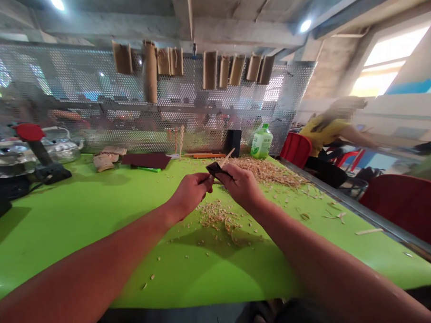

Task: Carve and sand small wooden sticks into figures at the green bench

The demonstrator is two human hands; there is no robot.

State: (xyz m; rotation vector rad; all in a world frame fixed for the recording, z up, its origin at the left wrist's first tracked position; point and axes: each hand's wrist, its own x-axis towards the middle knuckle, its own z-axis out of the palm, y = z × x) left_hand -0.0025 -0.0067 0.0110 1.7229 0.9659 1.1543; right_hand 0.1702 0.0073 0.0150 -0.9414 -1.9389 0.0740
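Left hand (190, 193) and right hand (238, 185) together, both clamped on a folded dark sheet (214, 169) around a thin wooden stick (227, 158), above a green table (92, 213). Wood shavings (263, 170) scattered beneath and ahead; plastic bottle (261, 142) and perforated metal screen (79, 84) beyond.

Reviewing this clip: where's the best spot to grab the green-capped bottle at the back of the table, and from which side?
Probably around the middle of the bottle, coming from the front, on the person's side. It stands upright, with a rounded body that narrows toward the cap. The perforated screen rises close behind it and the black box stands to its left, so those sides look tighter. Only loose wood shavings lie in front.
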